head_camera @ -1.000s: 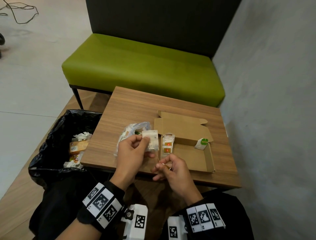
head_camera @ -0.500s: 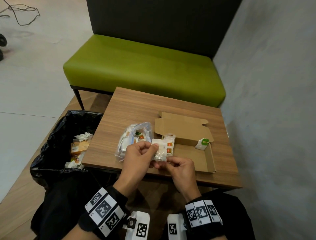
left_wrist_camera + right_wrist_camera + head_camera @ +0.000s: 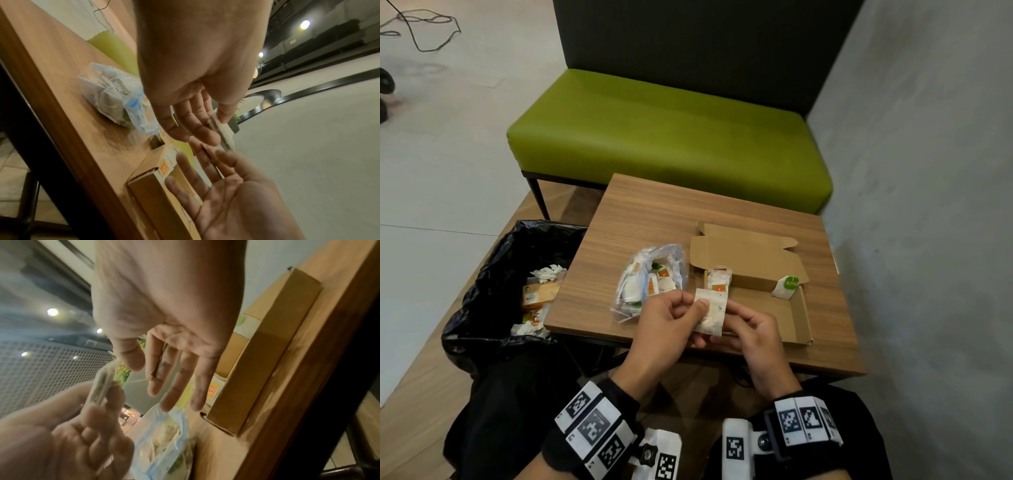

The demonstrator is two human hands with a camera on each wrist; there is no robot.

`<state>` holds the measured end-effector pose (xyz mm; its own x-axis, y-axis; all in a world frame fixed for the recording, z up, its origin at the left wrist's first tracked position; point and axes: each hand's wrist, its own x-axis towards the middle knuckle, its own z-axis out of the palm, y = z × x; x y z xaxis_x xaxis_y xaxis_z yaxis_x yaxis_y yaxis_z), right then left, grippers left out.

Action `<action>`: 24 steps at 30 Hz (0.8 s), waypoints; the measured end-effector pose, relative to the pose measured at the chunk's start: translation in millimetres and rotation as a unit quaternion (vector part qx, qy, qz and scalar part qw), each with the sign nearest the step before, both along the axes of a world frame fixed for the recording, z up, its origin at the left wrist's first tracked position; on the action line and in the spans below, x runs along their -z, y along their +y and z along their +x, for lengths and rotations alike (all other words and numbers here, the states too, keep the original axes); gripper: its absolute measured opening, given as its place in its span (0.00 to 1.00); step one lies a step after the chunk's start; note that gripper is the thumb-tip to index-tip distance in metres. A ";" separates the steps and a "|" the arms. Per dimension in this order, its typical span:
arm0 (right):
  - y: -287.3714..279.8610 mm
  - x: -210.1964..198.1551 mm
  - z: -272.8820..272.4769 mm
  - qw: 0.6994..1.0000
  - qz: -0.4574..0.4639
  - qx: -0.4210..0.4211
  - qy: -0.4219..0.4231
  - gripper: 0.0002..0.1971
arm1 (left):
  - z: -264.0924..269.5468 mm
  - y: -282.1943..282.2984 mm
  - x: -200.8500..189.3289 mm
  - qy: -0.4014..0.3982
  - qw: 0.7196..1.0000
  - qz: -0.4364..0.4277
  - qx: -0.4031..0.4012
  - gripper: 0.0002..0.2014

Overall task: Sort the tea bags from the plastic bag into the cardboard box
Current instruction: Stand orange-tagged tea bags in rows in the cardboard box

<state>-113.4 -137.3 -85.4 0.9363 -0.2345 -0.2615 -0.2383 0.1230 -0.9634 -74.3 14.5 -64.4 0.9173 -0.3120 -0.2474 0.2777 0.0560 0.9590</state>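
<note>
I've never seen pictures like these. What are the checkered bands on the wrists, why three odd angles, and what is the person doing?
No machine here: a person wears printed marker bands and small cameras. One picture comes from a head camera looking down; the other two look along each palm from the wrists, hence the tilt.

On the wooden table lie a clear plastic bag of tea bags and an open cardboard box. Orange-labelled tea bags stand in the box's left end; a green-tagged tea bag leans at its right. A black-lined bin stands beside the table.

The left hand pinches a white tea bag between thumb and fingers. The right hand is open beside it, fingers straight.
</note>
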 end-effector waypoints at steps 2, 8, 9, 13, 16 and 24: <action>-1.3 -2.8 1.1 0.999 0.044 0.017 0.023 0.12 | -0.7 0.9 3.8 -0.012 1.000 0.023 0.013 0.07; 0.5 -10.1 9.6 0.996 0.056 0.068 0.021 0.08 | -2.8 -1.3 6.8 -0.053 0.995 0.076 0.042 0.08; 0.5 -11.5 10.6 0.994 0.074 0.075 0.026 0.08 | -3.1 -1.4 6.5 -0.058 0.994 0.079 0.042 0.07; -2.4 -16.3 14.7 0.984 0.135 0.092 0.068 0.10 | -2.1 -0.3 4.9 -0.085 0.990 0.095 0.057 0.06; -3.9 -19.2 16.1 0.983 0.130 0.090 0.089 0.07 | 0.5 0.6 7.3 -0.114 0.983 0.126 0.067 0.06; 1.2 -24.1 12.3 0.995 -0.059 0.077 -0.009 0.06 | 2.9 -2.5 10.0 -0.145 0.970 0.186 0.060 0.07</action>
<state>-101.1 -136.1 -61.2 0.8911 -0.4039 -0.2068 -0.2076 0.0423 -0.9773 -71.4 12.0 -74.4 0.9279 -0.3593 -0.0994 -0.0243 -0.3242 0.9457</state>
